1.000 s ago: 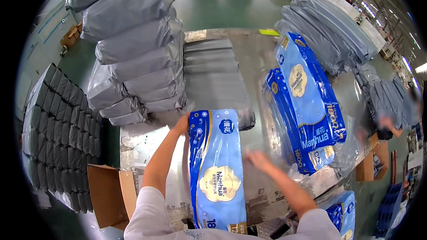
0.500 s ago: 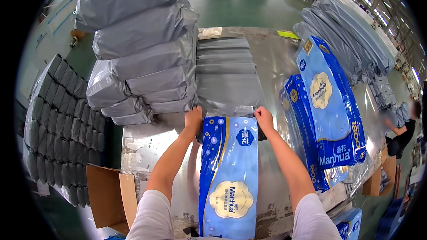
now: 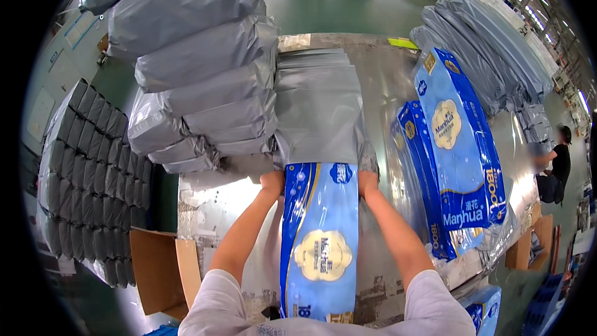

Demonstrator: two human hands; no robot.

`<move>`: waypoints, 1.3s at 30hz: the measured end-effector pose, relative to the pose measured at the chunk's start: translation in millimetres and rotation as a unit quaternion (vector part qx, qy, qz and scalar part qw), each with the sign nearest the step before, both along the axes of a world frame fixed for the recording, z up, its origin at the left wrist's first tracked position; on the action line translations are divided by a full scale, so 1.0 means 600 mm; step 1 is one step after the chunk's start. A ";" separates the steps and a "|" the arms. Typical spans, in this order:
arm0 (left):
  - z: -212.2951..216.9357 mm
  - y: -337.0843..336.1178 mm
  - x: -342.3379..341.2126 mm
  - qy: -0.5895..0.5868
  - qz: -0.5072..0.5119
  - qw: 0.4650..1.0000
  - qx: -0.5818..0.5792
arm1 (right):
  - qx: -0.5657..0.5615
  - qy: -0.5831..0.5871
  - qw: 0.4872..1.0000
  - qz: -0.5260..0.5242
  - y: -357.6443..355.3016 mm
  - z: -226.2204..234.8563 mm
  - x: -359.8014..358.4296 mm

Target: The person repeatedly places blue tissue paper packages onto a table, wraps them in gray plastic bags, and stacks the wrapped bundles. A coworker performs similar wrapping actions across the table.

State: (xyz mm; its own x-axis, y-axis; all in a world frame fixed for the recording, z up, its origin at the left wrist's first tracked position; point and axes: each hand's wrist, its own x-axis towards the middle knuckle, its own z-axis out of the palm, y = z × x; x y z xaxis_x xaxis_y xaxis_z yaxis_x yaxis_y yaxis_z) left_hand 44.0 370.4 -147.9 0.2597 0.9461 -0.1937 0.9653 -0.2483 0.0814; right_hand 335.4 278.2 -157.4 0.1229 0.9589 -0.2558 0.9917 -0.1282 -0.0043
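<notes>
A long blue tissue pack (image 3: 320,224) in glossy film lies in front of me, its near end close to my body. The far end is inside the mouth of a grey plastic bag (image 3: 318,115), which lies flat on top of several more such bags. My left hand (image 3: 272,182) is at the left corner of the bag's mouth, against the pack's side. At the opposite corner is my right hand (image 3: 368,183), partly covered by grey plastic. The fingers of both hands are hidden by the bag and the pack.
Stacked filled grey bags (image 3: 205,81) rise at the left of the metal table (image 3: 217,211). More blue packs (image 3: 457,143) lie at the right, near a heap of grey bags (image 3: 491,50). Open cardboard boxes (image 3: 158,267) stand low beside the table. A person (image 3: 556,165) is far right.
The bag's mouth has come over the pack's far end, hiding the clear film flap there. My hands, earlier at that flap's corners with fingers showing, are now partly under the grey plastic.
</notes>
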 end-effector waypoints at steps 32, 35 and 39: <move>-0.004 -0.629 -0.319 -0.015 -0.250 0.907 -0.339 | -0.127 0.469 0.868 -0.107 -0.748 0.029 -0.131; -0.016 -0.708 -0.357 -0.014 -0.103 0.917 -0.385 | -0.153 0.475 0.830 -0.250 -0.808 -0.014 -0.146; -0.004 -0.686 -0.233 -0.116 -0.131 0.947 -0.268 | 0.029 0.499 0.816 -0.290 -0.761 -0.017 -0.177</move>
State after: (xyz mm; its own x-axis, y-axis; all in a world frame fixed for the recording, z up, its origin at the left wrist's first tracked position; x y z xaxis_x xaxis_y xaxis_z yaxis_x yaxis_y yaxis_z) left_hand -95.7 -41.1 -150.2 0.5670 0.6247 -0.5369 0.8164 -0.3397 0.4669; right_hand 229.1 -178.5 -167.8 0.3175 0.8277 -0.4627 0.2630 -0.5457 -0.7957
